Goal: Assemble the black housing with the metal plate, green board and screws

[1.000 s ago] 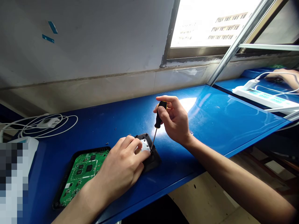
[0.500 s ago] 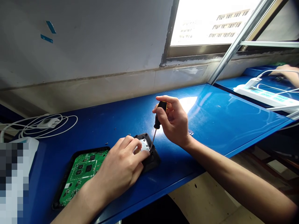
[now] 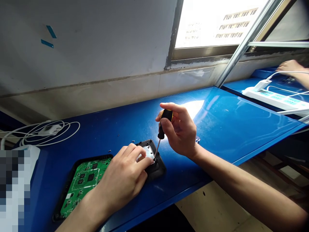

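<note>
My right hand is closed around the black and yellow handle of a screwdriver. The shaft slants down to the left, and its tip meets the edge of a silver metal plate. That plate lies inside a black plastic housing on the table. With curled fingers, my left hand grips the housing and presses near the screwdriver tip; it hides much of the housing. Left of this hand, a green circuit board sits in a black tray-like casing, partly covered by my forearm.
Small screws lie on the blue table behind the housing. White cables are coiled at the back left. At the right, a white power strip lies near another person's hand. A metal post stands by the window.
The screwdriver handle has sunk slightly, with my right fingers shifted around it. My left hand stays on the housing. The other person's hand has moved a little at the far right.
</note>
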`<state>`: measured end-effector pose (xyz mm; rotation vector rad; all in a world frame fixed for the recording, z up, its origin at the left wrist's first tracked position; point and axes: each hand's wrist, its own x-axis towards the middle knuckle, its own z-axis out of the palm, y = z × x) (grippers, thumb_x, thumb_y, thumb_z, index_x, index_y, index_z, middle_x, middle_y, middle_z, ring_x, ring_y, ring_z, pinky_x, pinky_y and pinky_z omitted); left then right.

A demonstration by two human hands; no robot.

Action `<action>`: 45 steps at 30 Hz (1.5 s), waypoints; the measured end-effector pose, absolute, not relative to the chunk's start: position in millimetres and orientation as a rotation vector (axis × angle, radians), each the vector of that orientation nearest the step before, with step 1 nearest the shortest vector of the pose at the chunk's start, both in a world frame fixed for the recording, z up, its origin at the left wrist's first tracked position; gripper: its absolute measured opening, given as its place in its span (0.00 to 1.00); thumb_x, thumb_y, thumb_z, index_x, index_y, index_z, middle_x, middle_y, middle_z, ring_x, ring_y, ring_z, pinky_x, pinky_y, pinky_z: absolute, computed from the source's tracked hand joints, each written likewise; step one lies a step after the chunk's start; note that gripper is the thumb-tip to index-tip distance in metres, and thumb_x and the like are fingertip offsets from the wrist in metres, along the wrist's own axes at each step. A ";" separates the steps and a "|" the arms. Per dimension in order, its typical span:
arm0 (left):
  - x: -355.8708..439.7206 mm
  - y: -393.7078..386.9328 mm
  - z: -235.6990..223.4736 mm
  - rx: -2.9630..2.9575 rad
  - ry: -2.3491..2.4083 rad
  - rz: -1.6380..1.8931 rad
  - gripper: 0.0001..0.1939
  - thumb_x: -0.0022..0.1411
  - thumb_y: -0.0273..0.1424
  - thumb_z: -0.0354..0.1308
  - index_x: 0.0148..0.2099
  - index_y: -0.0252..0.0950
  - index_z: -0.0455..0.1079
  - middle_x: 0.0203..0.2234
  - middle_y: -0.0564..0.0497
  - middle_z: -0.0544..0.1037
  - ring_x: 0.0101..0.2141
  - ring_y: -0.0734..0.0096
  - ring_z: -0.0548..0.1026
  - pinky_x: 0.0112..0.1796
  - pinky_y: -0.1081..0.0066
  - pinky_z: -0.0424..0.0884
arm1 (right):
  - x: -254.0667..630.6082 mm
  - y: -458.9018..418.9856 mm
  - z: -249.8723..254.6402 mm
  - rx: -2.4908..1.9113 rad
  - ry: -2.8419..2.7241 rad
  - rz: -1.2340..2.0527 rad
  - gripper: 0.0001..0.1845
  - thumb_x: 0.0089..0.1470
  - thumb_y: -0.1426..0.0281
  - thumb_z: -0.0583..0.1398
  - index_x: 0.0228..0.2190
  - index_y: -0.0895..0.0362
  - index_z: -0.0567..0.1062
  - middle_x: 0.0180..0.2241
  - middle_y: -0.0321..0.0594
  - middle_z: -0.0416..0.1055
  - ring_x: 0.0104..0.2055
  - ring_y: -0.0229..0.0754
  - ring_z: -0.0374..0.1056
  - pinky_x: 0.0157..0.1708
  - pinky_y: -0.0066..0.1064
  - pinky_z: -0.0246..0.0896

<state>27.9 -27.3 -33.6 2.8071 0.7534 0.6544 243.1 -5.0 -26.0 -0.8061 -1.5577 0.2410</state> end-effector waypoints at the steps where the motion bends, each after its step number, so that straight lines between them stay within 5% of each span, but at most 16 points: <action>1: 27.8 -27.3 -33.7 2.803 0.757 0.654 0.16 0.62 0.17 0.52 0.46 0.37 0.75 0.39 0.47 0.76 0.39 0.58 0.69 0.36 0.61 0.67 | 242.8 -6.0 -25.3 -0.786 -1.563 0.240 0.15 0.68 0.66 0.57 0.55 0.48 0.69 0.35 0.37 0.73 0.28 0.37 0.70 0.30 0.34 0.75; 13: 29.0 -27.3 -35.0 2.759 0.785 0.638 0.16 0.62 0.16 0.52 0.46 0.39 0.73 0.40 0.49 0.75 0.40 0.59 0.69 0.38 0.60 0.67 | 244.1 -21.5 -14.9 -0.640 -1.700 0.489 0.21 0.72 0.68 0.50 0.62 0.45 0.67 0.52 0.42 0.75 0.39 0.41 0.78 0.38 0.38 0.81; 21: 29.7 -26.3 -32.2 2.768 0.797 0.642 0.14 0.64 0.18 0.51 0.44 0.39 0.71 0.39 0.49 0.76 0.40 0.60 0.69 0.38 0.61 0.66 | 238.1 -11.9 -18.1 -0.545 -1.696 0.240 0.27 0.56 0.68 0.70 0.56 0.45 0.73 0.41 0.38 0.68 0.36 0.42 0.72 0.35 0.39 0.80; 24: 30.1 -26.3 -32.5 2.758 0.802 0.632 0.13 0.63 0.18 0.51 0.44 0.39 0.71 0.39 0.50 0.76 0.39 0.60 0.69 0.38 0.61 0.66 | 237.6 -14.8 -17.6 -0.508 -1.701 0.324 0.21 0.64 0.64 0.62 0.58 0.48 0.72 0.46 0.43 0.68 0.39 0.43 0.74 0.36 0.41 0.80; 27: 29.7 -26.7 -33.4 2.747 0.821 0.600 0.13 0.62 0.18 0.52 0.43 0.39 0.71 0.40 0.50 0.76 0.40 0.60 0.69 0.39 0.61 0.66 | 236.5 -20.6 -13.5 -0.540 -1.698 0.397 0.22 0.69 0.71 0.53 0.61 0.49 0.70 0.54 0.46 0.71 0.44 0.44 0.77 0.40 0.42 0.81; 36: 29.0 -25.0 -31.7 2.744 0.818 0.616 0.11 0.63 0.19 0.52 0.42 0.38 0.70 0.39 0.49 0.76 0.39 0.60 0.69 0.38 0.61 0.65 | 239.4 -13.7 -12.3 -0.590 -1.683 0.183 0.24 0.54 0.71 0.71 0.52 0.46 0.76 0.38 0.37 0.69 0.34 0.40 0.71 0.30 0.33 0.77; 40: 28.3 -24.8 -34.1 2.725 0.823 0.619 0.11 0.63 0.18 0.52 0.42 0.38 0.70 0.39 0.49 0.76 0.39 0.60 0.69 0.39 0.61 0.65 | 239.4 -16.5 -12.6 -0.590 -1.721 0.267 0.20 0.66 0.68 0.59 0.58 0.47 0.73 0.41 0.41 0.71 0.37 0.41 0.72 0.35 0.38 0.78; 45: 28.6 -24.7 -35.6 2.730 0.823 0.600 0.14 0.62 0.18 0.53 0.44 0.39 0.72 0.40 0.50 0.75 0.40 0.60 0.68 0.39 0.61 0.65 | 237.2 -23.5 -9.9 -0.580 -1.676 0.458 0.21 0.69 0.73 0.55 0.61 0.47 0.69 0.47 0.41 0.78 0.40 0.41 0.77 0.37 0.38 0.79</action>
